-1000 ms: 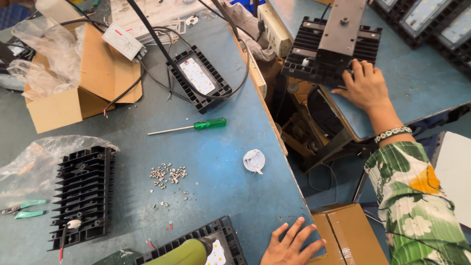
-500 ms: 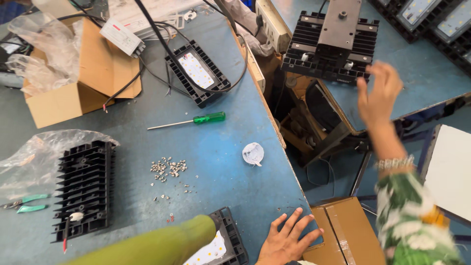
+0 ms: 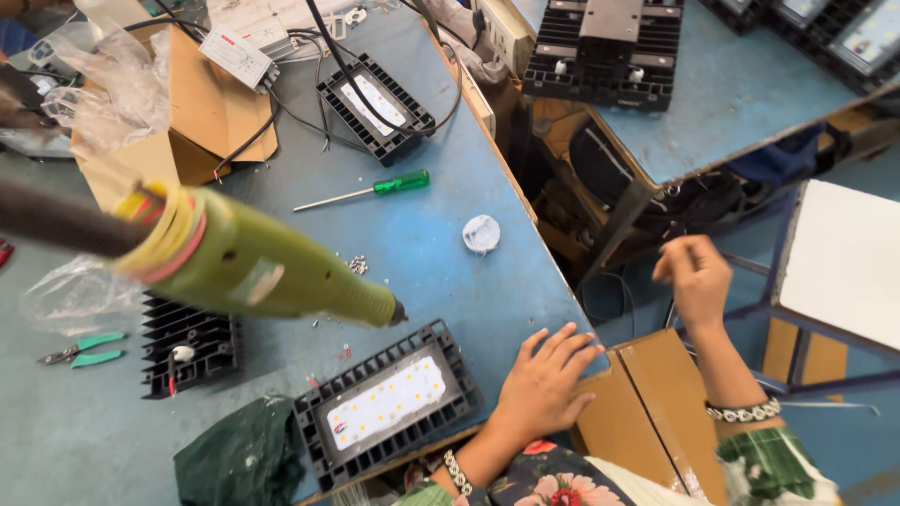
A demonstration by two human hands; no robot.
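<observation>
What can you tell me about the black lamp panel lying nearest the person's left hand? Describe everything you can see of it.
The lamp panel is a flat rectangular unit with a black ribbed frame, metal by the look of it, around a pale plate dotted with small yellow diodes. It lies face up and slightly askew near the blue table's front edge. The left hand rests flat just to its right; whether they touch is unclear. A dark green cloth lies against its left end.

The left hand (image 3: 547, 379) is lying flat, palm down, fingers spread, at the near right corner of the table (image 3: 441, 253). The right hand (image 3: 696, 277) is hanging in the air off the table's right edge, fingers loosely curled, holding nothing, wrist bent.
</observation>
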